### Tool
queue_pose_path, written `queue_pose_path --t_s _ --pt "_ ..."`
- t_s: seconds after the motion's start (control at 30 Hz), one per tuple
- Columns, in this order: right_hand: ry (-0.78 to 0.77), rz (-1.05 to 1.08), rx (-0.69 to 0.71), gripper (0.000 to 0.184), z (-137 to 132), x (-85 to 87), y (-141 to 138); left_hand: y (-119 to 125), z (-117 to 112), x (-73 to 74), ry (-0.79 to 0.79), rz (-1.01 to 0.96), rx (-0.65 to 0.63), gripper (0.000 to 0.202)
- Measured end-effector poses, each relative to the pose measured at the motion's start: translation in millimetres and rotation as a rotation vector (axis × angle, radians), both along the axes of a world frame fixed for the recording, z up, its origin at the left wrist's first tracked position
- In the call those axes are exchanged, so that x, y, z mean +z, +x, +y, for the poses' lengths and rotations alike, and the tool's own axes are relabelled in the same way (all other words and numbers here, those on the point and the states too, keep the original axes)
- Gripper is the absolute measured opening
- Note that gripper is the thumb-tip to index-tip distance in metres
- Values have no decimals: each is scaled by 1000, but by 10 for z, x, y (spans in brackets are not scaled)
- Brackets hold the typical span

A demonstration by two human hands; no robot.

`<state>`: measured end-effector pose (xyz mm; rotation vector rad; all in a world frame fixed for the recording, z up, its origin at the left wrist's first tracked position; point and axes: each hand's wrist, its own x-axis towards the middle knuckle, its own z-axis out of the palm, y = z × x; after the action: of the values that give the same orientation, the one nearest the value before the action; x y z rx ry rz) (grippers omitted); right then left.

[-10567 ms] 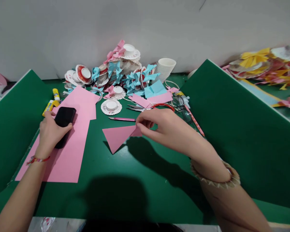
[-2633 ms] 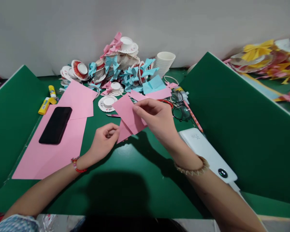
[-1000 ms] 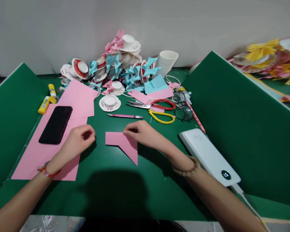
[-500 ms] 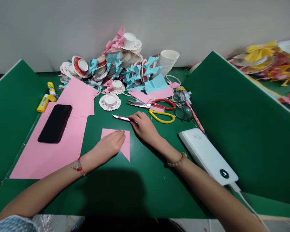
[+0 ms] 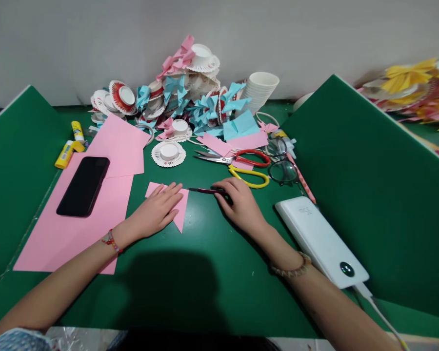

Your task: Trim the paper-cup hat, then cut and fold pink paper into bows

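Observation:
My left hand (image 5: 160,209) lies flat with its fingers stretched over a small folded piece of pink paper (image 5: 182,210), hiding much of it. The paper's right edge and a pointed lower corner show beyond the fingers. Just to the right, my right hand (image 5: 241,204) grips a slim craft knife (image 5: 203,190) between thumb and fingers. Its blade points left, with the tip close to the paper's upper right edge. A white fringed paper disc with a cup base (image 5: 169,153) sits behind my left hand.
Scissors (image 5: 250,157) with red and yellow handles and glasses (image 5: 283,171) lie behind my right hand. A white power bank (image 5: 320,243) is at right. At left, a phone (image 5: 83,186) rests on pink sheets (image 5: 95,243) near glue sticks (image 5: 64,155). Green dividers (image 5: 384,185) flank the table.
My right hand has moved right and toward me with the craft knife. My left hand and the folded paper have shifted left, and its fingers have spread out flat.

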<state>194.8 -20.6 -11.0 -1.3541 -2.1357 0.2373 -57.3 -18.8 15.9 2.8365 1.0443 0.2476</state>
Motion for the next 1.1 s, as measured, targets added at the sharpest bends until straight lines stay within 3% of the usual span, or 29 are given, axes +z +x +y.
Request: queue_pose_path --t_s 0.1,0.37,0.57,0.67,0.73,0.93,1.1 --pt "31 -18 8 20 18 -7 11 -26 13 -30 -78 -78 35 43" --pt "144 9 53 19 -23 19 -16 -73 103 -92 -29 -259 5 25" --pt "82 -7 94 15 -43 28 -81 -48 156 -9 -87 -127 331 49" --pt "57 30 88 17 -21 -1 -71 -51 178 -1 -148 -95 380 48" --pt "37 70 61 17 -9 -15 -61 -48 169 20 -161 -97 350 41" --pt "30 123 74 14 -2 -25 -50 8 65 221 -53 92 49 22" --pt "91 200 205 15 -18 24 -36 53 22 274 62 233 -12 20"
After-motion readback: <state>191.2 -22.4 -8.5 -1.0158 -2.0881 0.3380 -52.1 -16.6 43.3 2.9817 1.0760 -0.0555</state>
